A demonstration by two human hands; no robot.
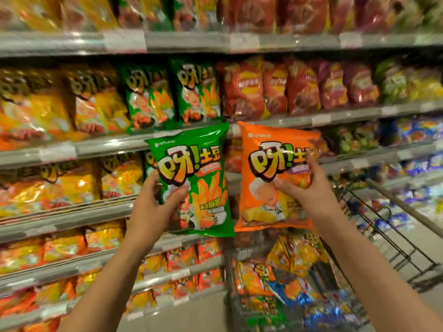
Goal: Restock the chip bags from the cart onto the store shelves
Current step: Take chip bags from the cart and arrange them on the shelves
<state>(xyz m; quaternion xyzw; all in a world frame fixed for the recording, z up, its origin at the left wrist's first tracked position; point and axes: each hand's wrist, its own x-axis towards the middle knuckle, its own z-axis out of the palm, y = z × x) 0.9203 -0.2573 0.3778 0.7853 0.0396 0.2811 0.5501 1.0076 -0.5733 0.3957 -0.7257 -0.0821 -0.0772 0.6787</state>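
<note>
Left hand is curled round the left edge of a green chip bag, thumb on the front, fingers behind; bag is held upright, label facing the camera. Right hand pinches an orange chip bag by its right side, thumb across the front and fingertips over the upper edge. The two bags are held side by side, nearly touching, raised in front of the store shelves.

Landmark: the cart. Both held bags are above it and slightly left of it. More mixed bags are seen inside the cart, so restocking is judged well short of done. A row of matching green bags stands on a shelf above and left of the cart, higher than the held green one. Red bags sit directly above the cart on that same shelf. Orange/yellow bags fill the shelves far left of the cart; background is blurred, so exact flavour match for the orange bag can't be told.

Step in hand, as judged: bags picked up, being matched to shelf spots; not yet placed. Next move prob. calls for the green bag to be lifted up-left to its matching row and slid in upright, label out, w/o knocking neighbours; a slot for the orange bag needs to be found first.
</note>
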